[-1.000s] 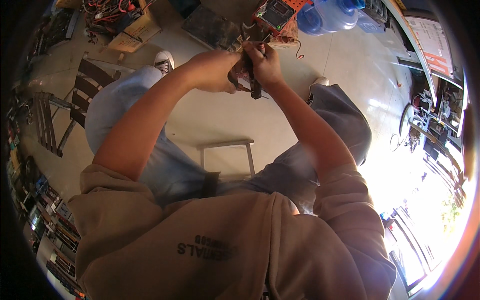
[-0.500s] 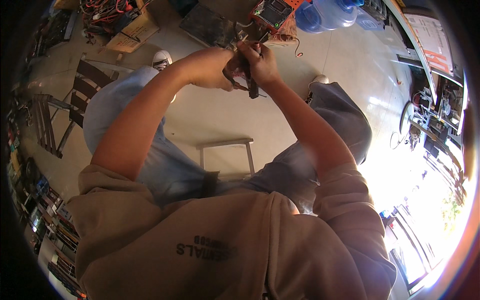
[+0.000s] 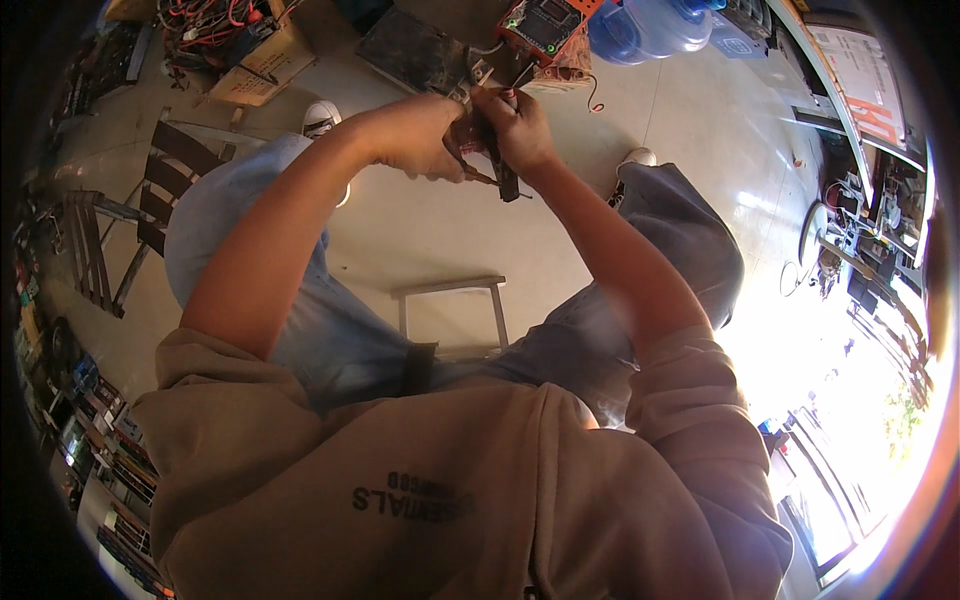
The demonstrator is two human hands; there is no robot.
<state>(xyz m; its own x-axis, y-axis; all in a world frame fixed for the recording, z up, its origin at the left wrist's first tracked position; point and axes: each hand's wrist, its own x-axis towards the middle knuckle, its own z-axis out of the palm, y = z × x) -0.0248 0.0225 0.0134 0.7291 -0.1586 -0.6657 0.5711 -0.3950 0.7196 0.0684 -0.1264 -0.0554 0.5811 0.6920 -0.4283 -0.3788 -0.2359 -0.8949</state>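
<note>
Person's right hand point(image 3: 522, 130) was clamped on a dark tool point(image 3: 508, 182), out over the far middle of the floor point(image 3: 440, 235). Left hand point(image 3: 425, 138) was curled up just beside it, couldn't tell on what from where I stood. Orange box point(image 3: 547, 27) sat just beyond, blue jug point(image 3: 655, 32) right of it, dark slab point(image 3: 410, 52) left.

Matt and Glossy Surfaces

The dark held bar point(image 3: 508, 183) at twelve o'clock looks like dull metal; jug point(image 3: 650, 38) at one is glossy, translucent plastic; carton point(image 3: 275, 60) at eleven, matt cardboard; top point(image 3: 440, 440) at six, matt cloth. Floor point(image 3: 430, 235): smooth, faintly glossy.
</note>
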